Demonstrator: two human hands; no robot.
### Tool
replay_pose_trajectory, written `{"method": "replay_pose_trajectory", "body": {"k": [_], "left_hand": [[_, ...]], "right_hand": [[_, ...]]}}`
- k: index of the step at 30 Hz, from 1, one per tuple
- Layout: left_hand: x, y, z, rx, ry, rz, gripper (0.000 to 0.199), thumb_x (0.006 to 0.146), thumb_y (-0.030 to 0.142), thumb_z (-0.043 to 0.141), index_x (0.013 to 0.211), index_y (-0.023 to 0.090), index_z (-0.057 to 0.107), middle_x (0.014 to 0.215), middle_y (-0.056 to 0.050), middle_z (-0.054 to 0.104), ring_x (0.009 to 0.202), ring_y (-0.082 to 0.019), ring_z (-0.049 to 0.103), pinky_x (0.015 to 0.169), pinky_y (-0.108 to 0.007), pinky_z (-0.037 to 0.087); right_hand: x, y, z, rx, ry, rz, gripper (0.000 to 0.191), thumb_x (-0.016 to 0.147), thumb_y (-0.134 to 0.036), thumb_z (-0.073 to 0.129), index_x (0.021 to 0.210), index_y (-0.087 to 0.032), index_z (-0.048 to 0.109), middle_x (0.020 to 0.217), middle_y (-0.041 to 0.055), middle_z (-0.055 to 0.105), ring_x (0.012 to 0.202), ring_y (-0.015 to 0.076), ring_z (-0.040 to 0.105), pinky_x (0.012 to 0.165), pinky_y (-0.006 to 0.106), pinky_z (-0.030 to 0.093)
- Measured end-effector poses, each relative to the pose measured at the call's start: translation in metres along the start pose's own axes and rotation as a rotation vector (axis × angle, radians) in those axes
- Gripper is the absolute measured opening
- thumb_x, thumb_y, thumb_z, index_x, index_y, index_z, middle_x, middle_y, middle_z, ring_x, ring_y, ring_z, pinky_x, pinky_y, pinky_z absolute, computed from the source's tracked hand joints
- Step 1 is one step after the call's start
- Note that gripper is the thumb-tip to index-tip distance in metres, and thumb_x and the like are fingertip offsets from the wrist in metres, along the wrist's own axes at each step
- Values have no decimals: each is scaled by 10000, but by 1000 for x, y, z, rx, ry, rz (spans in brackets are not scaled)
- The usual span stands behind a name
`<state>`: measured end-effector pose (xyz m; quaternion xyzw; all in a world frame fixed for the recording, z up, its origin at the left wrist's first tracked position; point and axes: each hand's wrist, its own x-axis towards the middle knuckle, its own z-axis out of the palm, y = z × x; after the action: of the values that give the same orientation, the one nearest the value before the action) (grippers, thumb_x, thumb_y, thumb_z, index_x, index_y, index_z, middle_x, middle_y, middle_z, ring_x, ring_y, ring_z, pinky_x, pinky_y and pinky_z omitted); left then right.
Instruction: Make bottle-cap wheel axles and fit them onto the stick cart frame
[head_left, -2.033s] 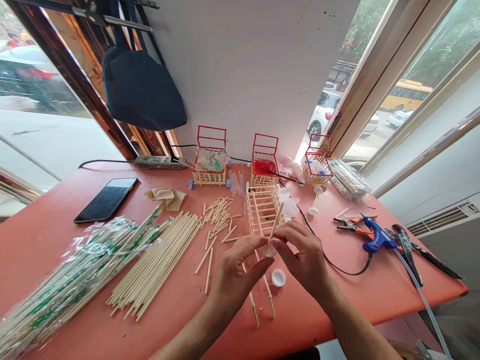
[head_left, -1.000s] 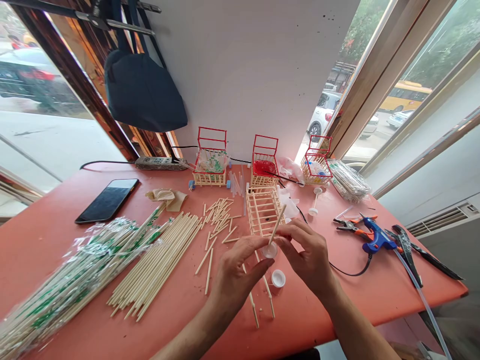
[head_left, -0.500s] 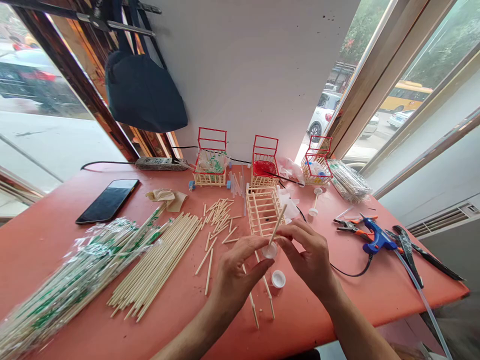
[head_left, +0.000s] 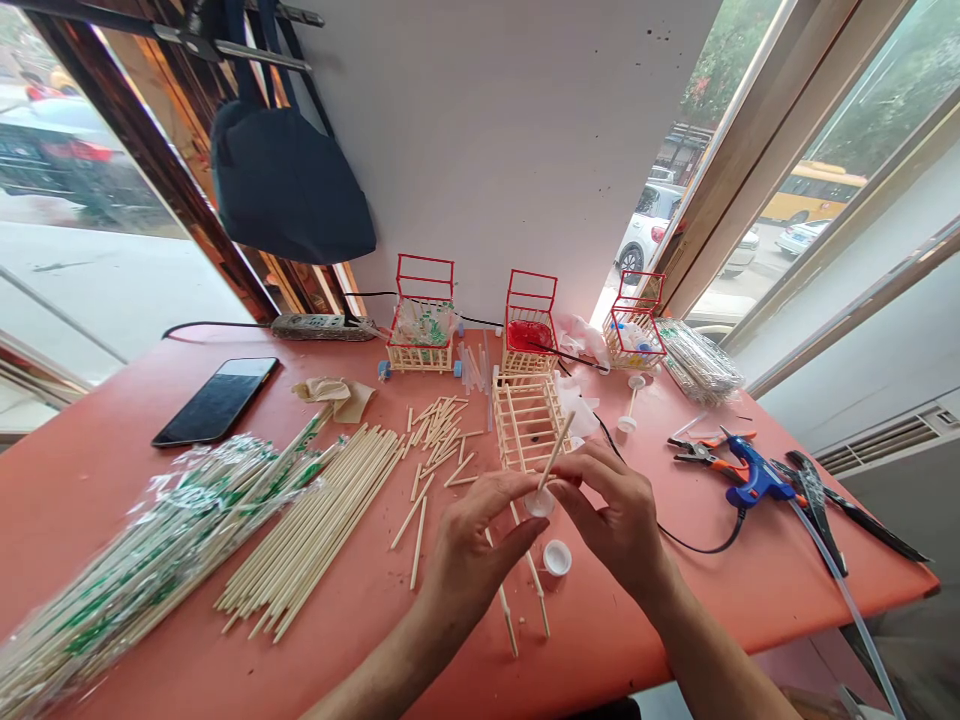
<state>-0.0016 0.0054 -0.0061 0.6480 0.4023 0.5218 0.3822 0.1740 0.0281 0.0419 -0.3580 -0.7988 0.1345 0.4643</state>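
Observation:
Between the thumb and fingers of my left hand point(head_left: 484, 525) is a small white plastic cap point(head_left: 538, 502). A short wooden stick point(head_left: 558, 448) stands up from the cap, tilted to the right. My right hand point(head_left: 619, 505) is closed, thumb and fingers pinched at the stick's lower end; the exact contact is partly hidden by the fingertips. Just beyond my hands stands a frame of wooden sticks point(head_left: 525, 420), with two long legs reaching toward me beneath them. Another white cap point(head_left: 556, 558) lies on the table below my hands.
Loose short sticks point(head_left: 439, 430), long sticks point(head_left: 315, 530) and a wrapped bundle point(head_left: 165, 540) lie left, near a phone point(head_left: 217, 400). Three red-handled stick carts, one holding red material point(head_left: 529, 335), stand behind. Rightward are a blue glue gun point(head_left: 757, 475), pliers point(head_left: 697, 452) and a capped stick point(head_left: 631, 405).
Both hands keep almost the same place and grip. The stick and cap have barely shifted, and the table is unchanged.

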Motion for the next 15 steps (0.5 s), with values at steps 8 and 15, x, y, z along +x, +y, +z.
{"method": "replay_pose_trajectory", "body": {"k": [8, 15], "left_hand": [[0, -2, 1, -9, 11, -4, 285, 885, 196, 748, 1148, 306, 754, 1143, 2, 784, 1082, -199, 713, 954, -307, 537], [1, 4, 0, 10, 36, -96, 328, 846, 210, 772, 1166, 280, 748, 1146, -20, 790, 1075, -225, 730, 936, -336, 560]], "right_hand": [[0, -2, 1, -6, 7, 13, 148, 979, -164, 635, 842, -216, 616, 754, -9, 618, 697, 155, 563, 658, 269, 441], [-1, -1, 2, 0, -9, 23, 184, 989, -169, 621, 820, -222, 571, 745, -21, 577, 701, 146, 547, 662, 264, 433]]}}
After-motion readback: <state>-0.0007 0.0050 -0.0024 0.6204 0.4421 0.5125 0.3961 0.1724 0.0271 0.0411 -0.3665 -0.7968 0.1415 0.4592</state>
